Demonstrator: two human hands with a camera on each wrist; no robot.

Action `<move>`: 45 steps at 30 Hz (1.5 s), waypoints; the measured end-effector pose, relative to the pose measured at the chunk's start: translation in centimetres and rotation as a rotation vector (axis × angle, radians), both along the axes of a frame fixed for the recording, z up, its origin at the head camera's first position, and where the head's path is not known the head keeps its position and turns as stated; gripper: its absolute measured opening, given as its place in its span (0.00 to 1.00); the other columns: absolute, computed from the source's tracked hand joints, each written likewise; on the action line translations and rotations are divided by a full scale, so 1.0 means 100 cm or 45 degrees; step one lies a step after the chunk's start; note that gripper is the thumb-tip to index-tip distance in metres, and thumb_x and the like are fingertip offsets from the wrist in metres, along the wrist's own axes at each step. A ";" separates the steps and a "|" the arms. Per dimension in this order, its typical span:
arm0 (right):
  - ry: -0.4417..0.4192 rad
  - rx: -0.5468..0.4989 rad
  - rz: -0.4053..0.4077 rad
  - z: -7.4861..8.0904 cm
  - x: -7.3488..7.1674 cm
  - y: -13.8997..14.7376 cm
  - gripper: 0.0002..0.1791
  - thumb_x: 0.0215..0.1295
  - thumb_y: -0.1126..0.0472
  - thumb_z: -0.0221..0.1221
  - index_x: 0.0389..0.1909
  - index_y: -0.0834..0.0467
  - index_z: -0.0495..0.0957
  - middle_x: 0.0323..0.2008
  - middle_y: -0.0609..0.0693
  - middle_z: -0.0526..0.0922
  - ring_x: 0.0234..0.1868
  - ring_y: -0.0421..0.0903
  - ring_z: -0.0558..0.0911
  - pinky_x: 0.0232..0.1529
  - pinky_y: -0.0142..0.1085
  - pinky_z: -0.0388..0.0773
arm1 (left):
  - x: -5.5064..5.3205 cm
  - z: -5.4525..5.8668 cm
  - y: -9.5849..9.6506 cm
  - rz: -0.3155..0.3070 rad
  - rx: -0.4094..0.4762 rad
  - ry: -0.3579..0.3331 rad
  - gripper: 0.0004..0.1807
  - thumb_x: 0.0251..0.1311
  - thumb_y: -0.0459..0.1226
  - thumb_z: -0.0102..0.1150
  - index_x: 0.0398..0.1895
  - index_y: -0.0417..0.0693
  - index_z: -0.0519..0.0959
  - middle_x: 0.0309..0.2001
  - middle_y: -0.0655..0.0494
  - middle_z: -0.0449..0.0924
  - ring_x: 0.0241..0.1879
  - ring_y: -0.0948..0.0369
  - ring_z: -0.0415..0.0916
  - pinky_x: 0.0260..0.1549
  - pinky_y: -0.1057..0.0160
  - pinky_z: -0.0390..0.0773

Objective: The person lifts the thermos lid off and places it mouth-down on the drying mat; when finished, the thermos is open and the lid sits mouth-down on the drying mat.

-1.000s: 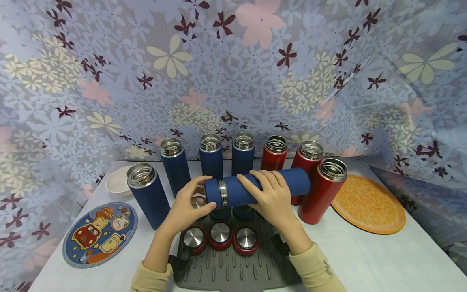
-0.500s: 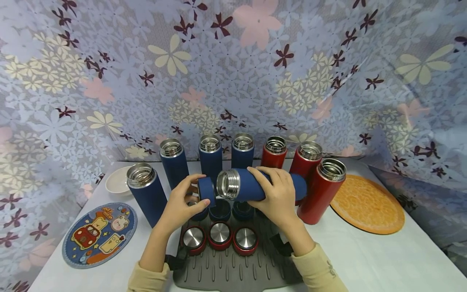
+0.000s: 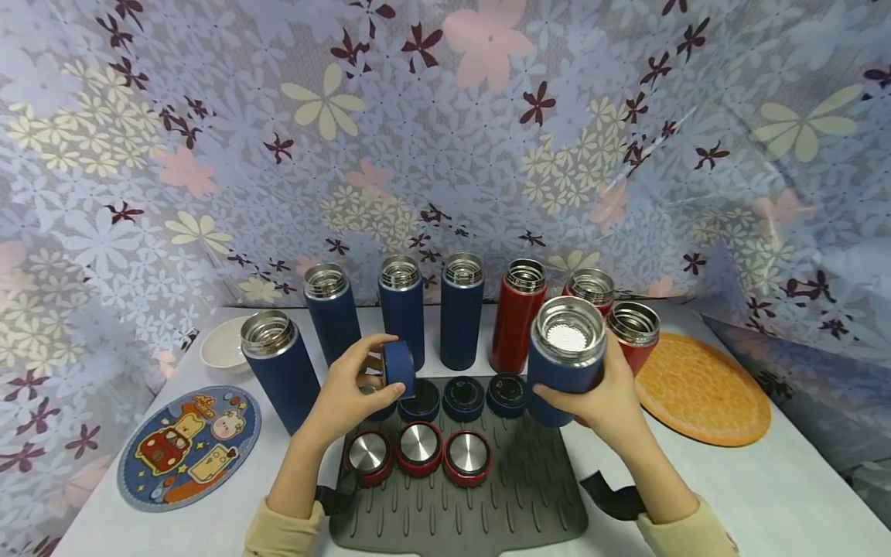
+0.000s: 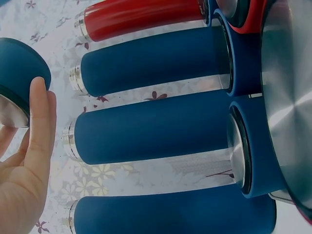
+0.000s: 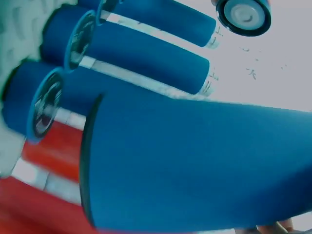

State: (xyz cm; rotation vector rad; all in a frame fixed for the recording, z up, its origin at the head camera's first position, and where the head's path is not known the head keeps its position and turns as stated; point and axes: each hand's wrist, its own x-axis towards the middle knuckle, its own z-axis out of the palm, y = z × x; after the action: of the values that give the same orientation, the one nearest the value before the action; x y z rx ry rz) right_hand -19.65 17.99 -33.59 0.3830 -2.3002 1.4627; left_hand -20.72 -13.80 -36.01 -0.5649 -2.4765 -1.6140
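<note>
My left hand (image 3: 344, 394) pinches a blue lid (image 3: 399, 370) above the grey mat, thumb on the near side. In the left wrist view that lid (image 4: 24, 68) shows a metal-coloured face at its lower edge. To the right, my right hand (image 3: 609, 391) grips a blue thermos bottle (image 3: 560, 383), its steel mouth uncovered and tipped toward the head camera. The bottle (image 5: 195, 161) fills much of the right wrist view; the held lid (image 5: 243, 17) appears at the top right. Lid and bottle are apart.
Several blue lids (image 3: 464, 397) and three red lids (image 3: 420, 446) lie on the grey mat (image 3: 480, 514). Behind stand several uncapped blue bottles (image 3: 462, 325) and red bottles (image 3: 517, 325). A white bowl (image 3: 226, 346), a cartoon placemat (image 3: 189, 449) and an orange round mat (image 3: 706, 391) flank them.
The blue lid has come off the thermos bottle. My right hand has carried the bottle rightward and turned it from lying sideways to mouth up. The left hand has stayed nearly in place with the lid.
</note>
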 end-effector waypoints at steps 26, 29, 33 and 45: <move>-0.388 0.145 -0.216 -0.043 0.025 0.109 0.50 0.49 0.61 0.69 0.71 0.52 0.50 0.58 0.47 0.65 0.55 0.42 0.65 0.49 0.66 0.62 | -0.002 -0.004 0.006 -0.086 -0.094 0.014 0.33 0.50 0.37 0.67 0.61 0.47 0.67 0.46 0.50 0.71 0.36 0.59 0.73 0.36 0.63 0.78; -0.384 0.141 -0.216 -0.045 0.023 0.110 0.50 0.48 0.61 0.70 0.70 0.54 0.52 0.56 0.43 0.66 0.50 0.30 0.63 0.49 0.65 0.63 | -0.001 -0.004 0.015 -0.106 -0.165 0.013 0.35 0.48 0.40 0.68 0.62 0.50 0.66 0.48 0.50 0.71 0.37 0.60 0.73 0.36 0.62 0.78; -0.397 0.129 -0.219 -0.048 0.022 0.110 0.50 0.48 0.61 0.70 0.70 0.55 0.51 0.56 0.44 0.66 0.49 0.29 0.63 0.50 0.65 0.63 | 0.002 -0.002 0.034 -0.156 -0.282 0.006 0.38 0.46 0.44 0.69 0.63 0.54 0.64 0.54 0.54 0.69 0.41 0.62 0.72 0.38 0.64 0.77; -0.444 0.112 -0.220 -0.056 0.020 0.118 0.49 0.51 0.62 0.67 0.70 0.56 0.49 0.54 0.40 0.64 0.47 0.25 0.61 0.51 0.60 0.64 | 0.012 -0.020 0.120 -0.304 -0.885 0.151 0.37 0.43 0.48 0.70 0.61 0.57 0.69 0.51 0.53 0.68 0.47 0.58 0.70 0.39 0.64 0.75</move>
State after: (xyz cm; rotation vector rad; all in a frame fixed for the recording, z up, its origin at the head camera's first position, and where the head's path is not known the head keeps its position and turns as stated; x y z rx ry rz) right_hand -17.66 29.76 -39.15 -0.0549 -2.5976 1.4373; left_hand -19.53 -1.84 -38.05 -1.0280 -2.9248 -0.6877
